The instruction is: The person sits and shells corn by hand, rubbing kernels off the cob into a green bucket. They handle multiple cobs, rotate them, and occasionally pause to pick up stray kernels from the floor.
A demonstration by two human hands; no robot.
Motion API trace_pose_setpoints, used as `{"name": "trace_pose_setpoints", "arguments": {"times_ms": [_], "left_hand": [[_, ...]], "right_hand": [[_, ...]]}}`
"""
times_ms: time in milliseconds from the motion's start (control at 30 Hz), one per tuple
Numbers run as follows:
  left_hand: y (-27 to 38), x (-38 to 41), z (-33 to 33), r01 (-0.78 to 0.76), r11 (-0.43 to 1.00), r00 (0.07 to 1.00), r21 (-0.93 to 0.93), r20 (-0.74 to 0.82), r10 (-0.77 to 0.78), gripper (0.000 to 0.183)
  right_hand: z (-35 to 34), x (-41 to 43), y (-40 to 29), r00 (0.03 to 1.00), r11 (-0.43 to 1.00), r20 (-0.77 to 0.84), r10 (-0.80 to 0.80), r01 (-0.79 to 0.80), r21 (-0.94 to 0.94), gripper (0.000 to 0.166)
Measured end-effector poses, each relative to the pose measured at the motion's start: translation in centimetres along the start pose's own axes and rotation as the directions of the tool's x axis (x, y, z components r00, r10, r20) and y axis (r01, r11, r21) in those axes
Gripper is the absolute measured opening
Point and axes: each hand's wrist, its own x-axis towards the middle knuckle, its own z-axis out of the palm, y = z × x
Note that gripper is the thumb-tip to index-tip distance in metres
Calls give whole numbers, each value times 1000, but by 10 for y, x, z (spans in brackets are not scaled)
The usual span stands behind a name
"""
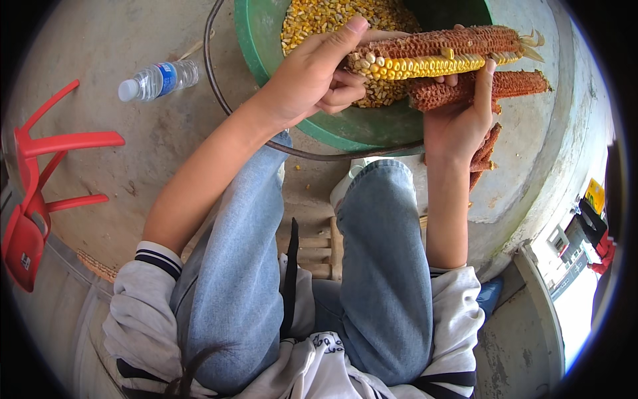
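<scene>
Both my hands hold a partly shelled corn cob [423,67] level over a green plastic basin [349,132]. Yellow kernels remain along its lower side, while the upper side is bare red-brown; a dry husk tuft is at its right end. My left hand [331,75] grips the cob's left end, thumb raised. My right hand [458,124] supports it from below, thumb against the kernel row. A bare corn cob [521,84] lies just beneath, across my right hand; whether the hand grips it is hidden. Loose corn kernels [324,20] lie in the basin.
A dark hoop [212,65] curves around the basin's near side. A water bottle [159,80] lies on the concrete floor, with a red plastic chair [32,199] at far left. Stripped cobs [486,154] lie right of the basin. Another cob [96,266] is at lower left.
</scene>
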Motion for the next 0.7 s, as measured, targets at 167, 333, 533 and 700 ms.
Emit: {"name": "trace_pose_setpoints", "arguments": {"times_ms": [167, 333, 533, 700], "left_hand": [[-5, 3, -2, -68, 986, 996, 155, -43, 76, 59], [-3, 6, 6, -63, 950, 997, 304, -17, 72, 63], [-12, 5, 9, -96, 755, 995, 648, 49, 84, 66], [-21, 4, 9, -195, 622, 977, 759, 91, 195, 61]], "right_hand": [[5, -2, 2, 1000, 1000, 15, 6, -6, -17, 20], [1, 2, -9, 999, 985, 4, -40, 40, -170, 19], [4, -6, -2, 998, 958, -64, -20, 0, -286, 20], [-1, -5, -2, 999, 959, -45, -12, -1, -285, 21]]}}
